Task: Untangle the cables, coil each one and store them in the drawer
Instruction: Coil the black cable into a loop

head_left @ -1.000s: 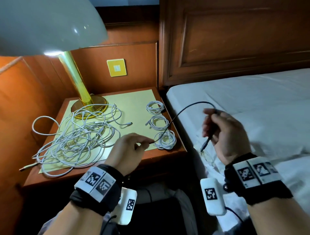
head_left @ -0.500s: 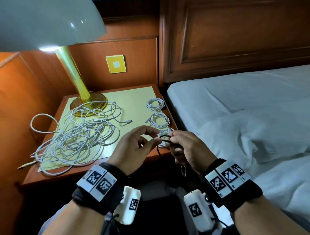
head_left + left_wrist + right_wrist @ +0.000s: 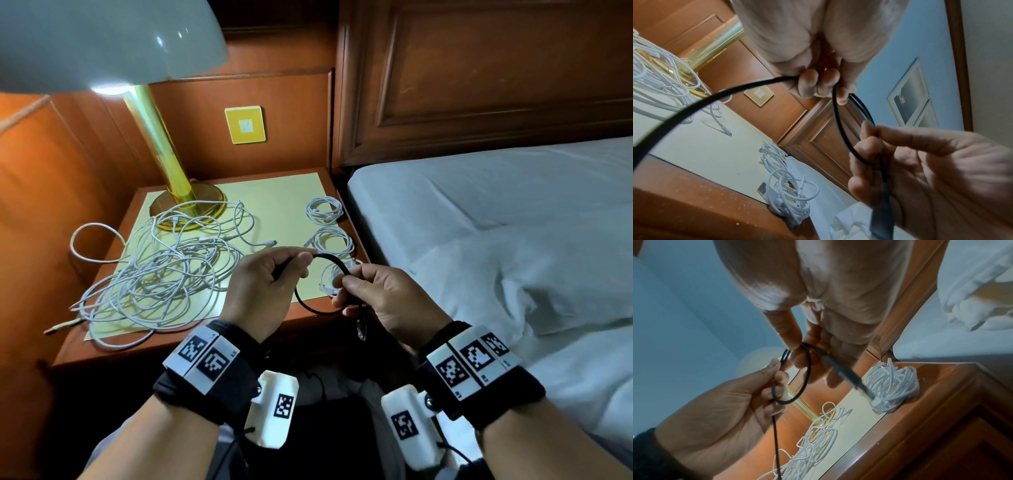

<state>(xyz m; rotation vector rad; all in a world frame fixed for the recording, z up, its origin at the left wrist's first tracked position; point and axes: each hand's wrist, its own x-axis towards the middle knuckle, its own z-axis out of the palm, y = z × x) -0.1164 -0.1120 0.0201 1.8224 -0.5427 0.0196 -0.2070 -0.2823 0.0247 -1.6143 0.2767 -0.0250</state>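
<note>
Over nightstand [image 3: 185, 346], black cable [image 3: 334, 262] looped between hands.

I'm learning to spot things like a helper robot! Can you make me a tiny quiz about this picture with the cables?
1. True or false: both hands hold the black cable.
2. How many neat white coils sit on the nightstand?
3. The tangled white pile lies: A) on the bed B) beside the lamp C) in a drawer.

Key: 1. True: left hand and right hand pinch it. 2. Three. 3. B.
</note>
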